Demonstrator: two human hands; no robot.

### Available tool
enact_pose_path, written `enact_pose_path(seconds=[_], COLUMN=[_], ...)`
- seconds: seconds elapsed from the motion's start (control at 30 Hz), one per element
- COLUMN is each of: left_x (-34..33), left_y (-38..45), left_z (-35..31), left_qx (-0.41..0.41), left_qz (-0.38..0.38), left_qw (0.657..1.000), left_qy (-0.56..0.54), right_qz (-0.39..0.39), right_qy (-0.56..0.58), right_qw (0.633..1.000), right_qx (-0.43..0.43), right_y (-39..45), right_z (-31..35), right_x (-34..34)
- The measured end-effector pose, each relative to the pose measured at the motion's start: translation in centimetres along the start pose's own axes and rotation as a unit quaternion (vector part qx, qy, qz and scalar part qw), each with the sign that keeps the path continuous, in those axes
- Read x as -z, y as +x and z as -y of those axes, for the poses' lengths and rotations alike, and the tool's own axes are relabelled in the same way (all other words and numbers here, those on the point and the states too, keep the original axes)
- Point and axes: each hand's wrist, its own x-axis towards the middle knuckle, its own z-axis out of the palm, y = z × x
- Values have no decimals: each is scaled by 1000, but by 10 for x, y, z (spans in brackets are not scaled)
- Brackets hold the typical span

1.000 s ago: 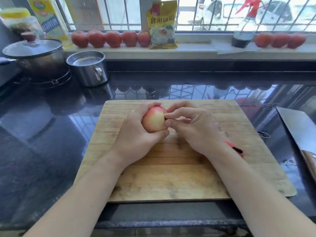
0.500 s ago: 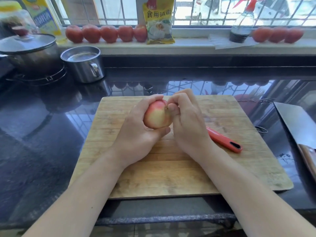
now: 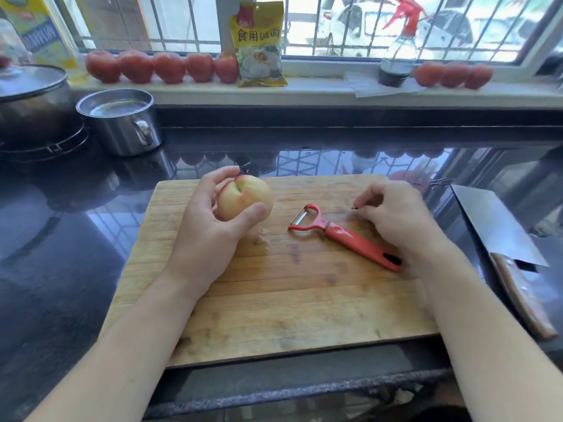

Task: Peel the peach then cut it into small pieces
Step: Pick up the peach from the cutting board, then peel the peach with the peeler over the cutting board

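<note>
The peach (image 3: 245, 197) sat in the person's left hand (image 3: 210, 229) over the far left part of the wooden cutting board (image 3: 274, 303), its skin still on. It was nearly round, so no long axis could be told; its cleft and stem dimple faced up and toward the camera, the red blush on the far upper side. The left fingers curled round its left side and the thumb pressed its near right side.

The right hand (image 3: 396, 217) hovered over the board's right part, well apart from the peach, its fingers curled and thumb and forefinger pinching a tiny dark speck (image 3: 355, 207), too small to name. Half a second earlier this hand had been pressed against the fruit's right side, covering the head of the red peeler (image 3: 341, 234); now it had drawn away to the right and the peeler lay fully exposed on the board, blade end toward the peach, handle running toward the near right. The peach had turned so that its cleft now showed.

The board lay on a glossy black countertop (image 3: 61, 239). A cleaver (image 3: 499, 229) rested beside the board's right edge. At far left stood a steel mug (image 3: 122, 123) and a lidded pot (image 3: 30, 99). Tomatoes (image 3: 161, 67), a yellow packet (image 3: 260, 45) and a spray bottle (image 3: 397, 48) lined the windowsill below a barred window.
</note>
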Motion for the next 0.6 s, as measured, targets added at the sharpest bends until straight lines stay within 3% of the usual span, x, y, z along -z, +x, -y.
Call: enact_pose_path(seconds=[0.13,0.3,0.43,0.53,0.6], left_x=[2,3,2,4,8], left_y=[-1,-1,0,3,5], left_z=[-1,-3,-6,-10,-14], left_qx=[19,19,41,118,174], left_qz=[-3,-16,-11,5,27], left_qw=[999,998,996,977,956], left_qy=[-40,-50,-78,-180,-235], right_qz=[60,-35,34,61,61], right_qy=[9,117,-47,-221,-246], right_qw=[997,992,997,966,959], right_qx=[-42,-32,53,122,124], right_y=[1,-9,-29,-38,-36], right_z=[-5,-3,22,33,37], right_x=[18,53,17,-17,-20])
